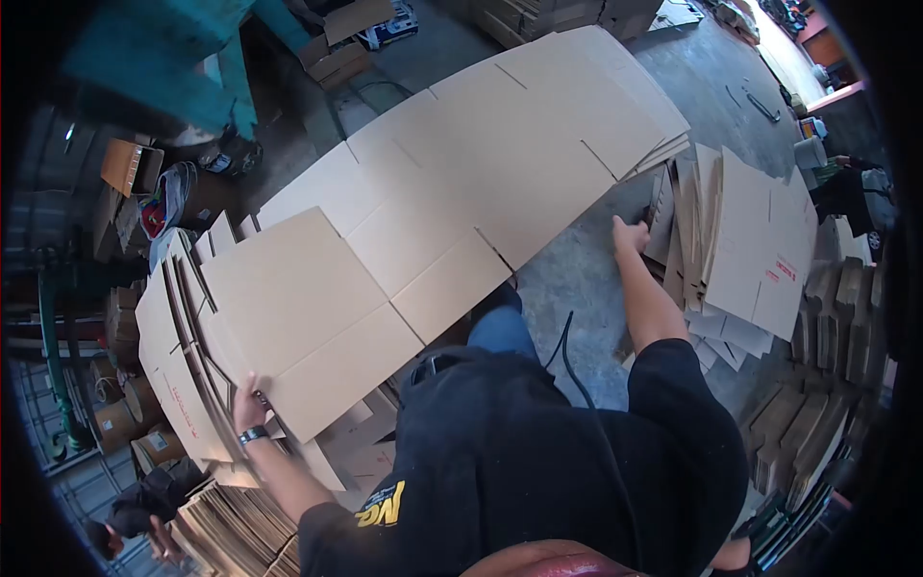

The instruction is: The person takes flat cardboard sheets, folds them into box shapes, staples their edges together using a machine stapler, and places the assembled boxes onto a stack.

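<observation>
A long flat cardboard sheet [461,163] with slots and crease lines stretches across the view in front of my body. My left hand [252,406] is closed at the near left edge of the cardboard, with a dark band on the wrist; a small dark item shows by its fingers. On the left, more cardboard sheets [183,394] with red print lean together. My right hand [630,236] is off the sheet, below its right end, its fingers curled beside a stack of upright flat cardboard [755,240]. Whether it holds anything is too small to tell.
A teal machine [163,67] stands at the upper left. Bundled cardboard [236,529] lies at the lower left near another person [154,500]. More stacks [798,433] are at the right. A dark cable [577,375] hangs by my body.
</observation>
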### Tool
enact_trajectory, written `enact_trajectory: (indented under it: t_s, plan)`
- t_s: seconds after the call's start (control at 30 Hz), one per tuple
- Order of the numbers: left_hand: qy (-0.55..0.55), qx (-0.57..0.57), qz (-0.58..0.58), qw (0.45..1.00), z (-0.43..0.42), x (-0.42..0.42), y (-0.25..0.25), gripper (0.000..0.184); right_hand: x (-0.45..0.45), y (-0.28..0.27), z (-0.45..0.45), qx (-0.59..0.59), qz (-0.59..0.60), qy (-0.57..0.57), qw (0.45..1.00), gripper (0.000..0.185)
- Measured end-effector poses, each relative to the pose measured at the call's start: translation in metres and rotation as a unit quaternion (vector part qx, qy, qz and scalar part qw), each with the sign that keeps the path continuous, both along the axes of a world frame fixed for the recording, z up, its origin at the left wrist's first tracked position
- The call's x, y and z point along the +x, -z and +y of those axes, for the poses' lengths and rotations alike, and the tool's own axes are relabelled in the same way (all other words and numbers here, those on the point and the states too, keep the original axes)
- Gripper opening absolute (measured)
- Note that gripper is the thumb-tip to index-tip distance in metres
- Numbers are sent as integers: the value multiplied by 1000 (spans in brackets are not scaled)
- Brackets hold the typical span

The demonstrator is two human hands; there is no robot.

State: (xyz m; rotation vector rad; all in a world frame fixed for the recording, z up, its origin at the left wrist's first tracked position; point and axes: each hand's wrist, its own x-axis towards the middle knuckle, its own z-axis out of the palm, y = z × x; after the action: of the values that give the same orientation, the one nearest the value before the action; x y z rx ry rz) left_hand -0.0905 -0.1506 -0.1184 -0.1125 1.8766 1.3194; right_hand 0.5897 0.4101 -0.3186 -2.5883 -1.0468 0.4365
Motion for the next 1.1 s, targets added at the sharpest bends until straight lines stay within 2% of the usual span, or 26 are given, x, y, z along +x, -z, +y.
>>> enact_trajectory:
  t_s: [0.03,0.07,0.1,0.17,0.2,0.23,0.27,0.3,0.33,0.4,0.43,0.5,0.53,0.6,0.63,0.67,0.7,0.73,0.83,0.87,0.9,0.93,1.0,1.03,1.07,1.1]
  plan:
    - [10,1,-32,999,10,-3,-25,46,18,29,8,7,86,39,996,85]
    - [20,2,-64,998,22,-5,-47,51,29,46,22,1,89,38,995,85]
    - [74,47,-77,993,32,-15,-56,58,34,62,37,13,231,72,970,85]
    - [34,-13,-25,999,92,6,-86,58,16,54,51,24,433,128,892,80]
    - [-5,-64,24,998,114,13,-94,57,-3,45,58,39,438,149,886,75]
    - [87,-144,-9,986,100,-27,-75,51,-17,45,67,55,441,172,879,70]
    - [95,-150,-6,984,104,-43,-64,51,-28,53,79,49,473,201,856,65]
    - [161,-172,63,970,108,-54,-57,49,-36,64,86,47,505,226,832,61]
    - [224,-189,132,947,118,-57,-58,47,-40,72,87,50,507,232,829,61]
    - [203,-191,149,949,138,-47,-72,43,-49,78,93,-8,470,149,870,52]
    - [242,-296,230,895,159,-26,-92,43,-59,44,83,-32,416,145,897,40]
    - [264,-432,328,798,171,-21,-100,43,-58,59,67,-2,367,102,924,35]
    - [262,-431,327,799,166,-30,-91,43,-56,69,59,26,315,64,947,31]
    - [285,-361,358,813,162,-45,-74,53,-55,63,31,73,384,26,920,37]
    - [289,-373,416,778,188,-6,-98,67,-57,55,11,106,382,9,918,38]
    - [290,-366,417,780,189,-10,-93,67,-56,44,-8,140,380,-7,914,40]
    - [306,-400,475,722,185,-18,-86,72,-46,31,-25,147,378,-5,914,40]
    - [317,-432,530,658,182,-25,-80,76,-36,13,-39,136,465,47,873,38]
    - [315,-414,568,637,188,-33,-79,79,12,-32,-8,179,687,176,682,33]
    - [321,-414,579,625,190,-35,-82,79,33,-17,6,213,646,81,729,35]
    - [320,-418,577,625,190,-39,-79,79,33,-14,24,258,586,81,764,26]
    - [369,-422,599,571,190,-46,-73,73,42,-28,34,201,488,17,849,20]
    - [437,-432,622,486,191,-50,-77,66,33,-49,43,333,427,-80,837,18]
    - [457,-435,627,457,195,-45,-85,64,25,-61,37,328,430,-86,837,18]
    - [390,-423,549,606,216,-12,-108,60,17,-74,23,264,270,-107,920,20]
    - [352,-407,500,679,228,6,-110,58,17,-86,9,197,97,-124,968,23]
